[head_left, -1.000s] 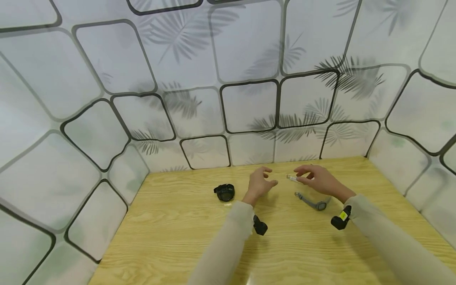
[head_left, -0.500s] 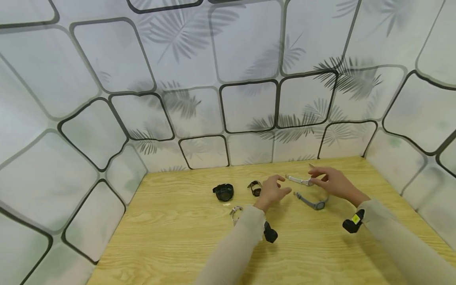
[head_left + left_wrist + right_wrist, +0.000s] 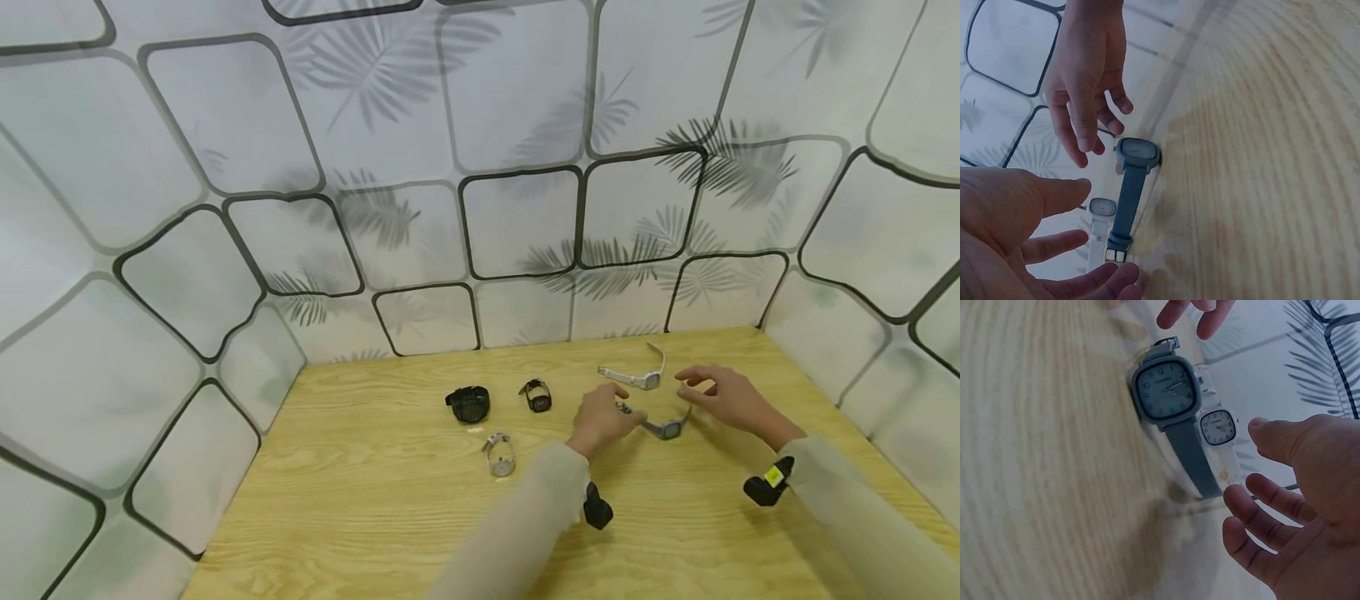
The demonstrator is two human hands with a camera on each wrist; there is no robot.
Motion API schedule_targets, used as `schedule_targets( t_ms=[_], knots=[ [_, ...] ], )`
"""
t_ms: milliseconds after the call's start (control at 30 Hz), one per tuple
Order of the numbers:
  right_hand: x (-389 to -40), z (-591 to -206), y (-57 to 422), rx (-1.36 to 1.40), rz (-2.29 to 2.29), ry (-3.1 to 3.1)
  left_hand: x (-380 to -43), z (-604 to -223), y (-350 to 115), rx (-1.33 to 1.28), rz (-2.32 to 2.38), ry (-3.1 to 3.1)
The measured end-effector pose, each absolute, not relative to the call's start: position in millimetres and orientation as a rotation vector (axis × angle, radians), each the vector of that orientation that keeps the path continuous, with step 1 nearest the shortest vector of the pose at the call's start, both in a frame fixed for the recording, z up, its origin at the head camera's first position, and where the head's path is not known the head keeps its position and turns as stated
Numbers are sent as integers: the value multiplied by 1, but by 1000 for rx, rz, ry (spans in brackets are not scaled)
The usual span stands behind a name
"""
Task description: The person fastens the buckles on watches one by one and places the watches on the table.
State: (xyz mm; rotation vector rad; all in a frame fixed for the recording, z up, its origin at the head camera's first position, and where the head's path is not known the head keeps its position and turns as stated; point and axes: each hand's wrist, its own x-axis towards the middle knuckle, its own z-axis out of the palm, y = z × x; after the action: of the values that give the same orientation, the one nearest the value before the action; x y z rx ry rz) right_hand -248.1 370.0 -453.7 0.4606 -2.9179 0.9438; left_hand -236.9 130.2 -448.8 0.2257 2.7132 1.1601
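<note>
A blue-grey wristwatch [image 3: 671,429] lies on the table between the two hands, its square dial facing up in the right wrist view. My left hand [image 3: 606,415] is at its buckle end, fingers loosely bent and thumb apart; whether the fingertips touch the buckle [image 3: 1115,255] I cannot tell. At the other strap end hovers my right hand [image 3: 729,402], thumb and fingers apart, with nothing in its grasp. Just behind is a white wristwatch [image 3: 651,381], its strap spread out, untouched by either hand.
Left of the hands are a bulky black watch [image 3: 470,405], a small dark watch [image 3: 537,397] and a pale-strapped watch [image 3: 501,465]. Patterned cloth walls [image 3: 517,225] stand along the back and sides of the wooden table [image 3: 360,500].
My right hand has let go of the white watch and moved right and toward me. My left hand has moved right to the blue-grey watch, uncovering the small dark and pale-strapped watches.
</note>
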Motion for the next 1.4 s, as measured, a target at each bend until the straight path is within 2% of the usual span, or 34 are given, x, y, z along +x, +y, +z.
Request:
schedule_targets(
  t_ms=[267, 667, 1400],
  knots=[
    [-237, -464, 381, 428, 1056, -2966, -233, -455, 142, 274, 1131, 2742],
    [-231, -470, 384, 559, 1190, -2972, -227, -457, 147, 242, 1069, 2816],
    [-231, -486, 386, 493, 1009, -2945, -246, -473, 155, 357, 972, 2891]
  ],
)
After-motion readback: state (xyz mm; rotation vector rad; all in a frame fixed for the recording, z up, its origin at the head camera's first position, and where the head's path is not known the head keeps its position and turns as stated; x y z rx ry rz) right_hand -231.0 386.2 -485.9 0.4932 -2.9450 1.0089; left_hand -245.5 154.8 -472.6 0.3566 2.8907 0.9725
